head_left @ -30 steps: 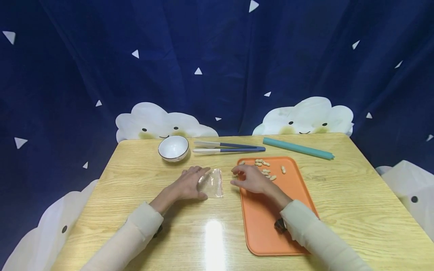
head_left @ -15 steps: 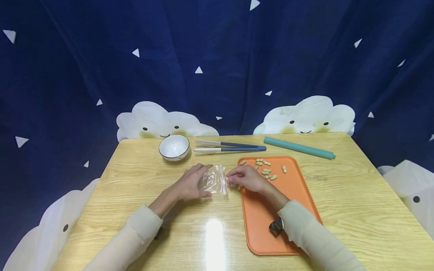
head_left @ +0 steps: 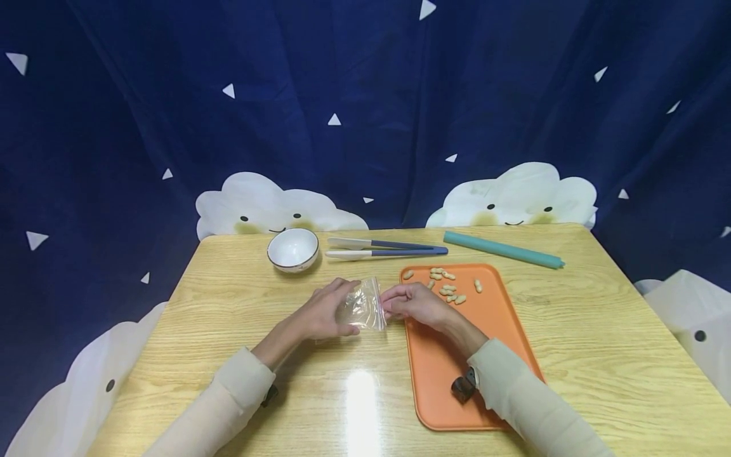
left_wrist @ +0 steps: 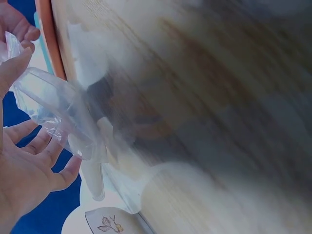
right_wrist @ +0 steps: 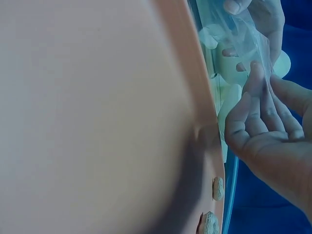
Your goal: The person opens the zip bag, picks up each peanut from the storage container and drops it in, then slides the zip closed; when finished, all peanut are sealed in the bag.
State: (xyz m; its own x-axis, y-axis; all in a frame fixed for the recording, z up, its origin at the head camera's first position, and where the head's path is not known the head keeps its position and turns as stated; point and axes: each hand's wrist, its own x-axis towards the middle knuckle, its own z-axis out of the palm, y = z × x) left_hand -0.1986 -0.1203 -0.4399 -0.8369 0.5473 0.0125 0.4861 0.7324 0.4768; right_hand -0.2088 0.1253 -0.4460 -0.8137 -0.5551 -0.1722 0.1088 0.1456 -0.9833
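Observation:
A small clear zip-lock bag (head_left: 365, 306) is stretched between my two hands, its zip edge toward the right. My left hand (head_left: 325, 311) holds the bag from the left, thumb on the near side and fingers on the far side. In the left wrist view the bag (left_wrist: 58, 105) lies between thumb and spread fingertips, tilted above the table. My right hand (head_left: 417, 303), over the tray's left rim, pinches the zip edge. Thumb and index fingertip meet on the plastic (right_wrist: 263, 46) in the right wrist view. Nothing shows inside the bag.
An orange tray (head_left: 451, 387) with several unshelled peanuts (head_left: 448, 289) lies under my right forearm. Behind the bag are a white bowl (head_left: 293, 247) and blue-and-white tongs (head_left: 400, 252). A teal rod (head_left: 502, 249) lies at the back right. A dark blue curtain (head_left: 365, 76) hangs behind the table.
My right hand has moved left from the tray and its fingers have come together on the bag's zip edge. The bag has lifted and shifted slightly right with my left hand.

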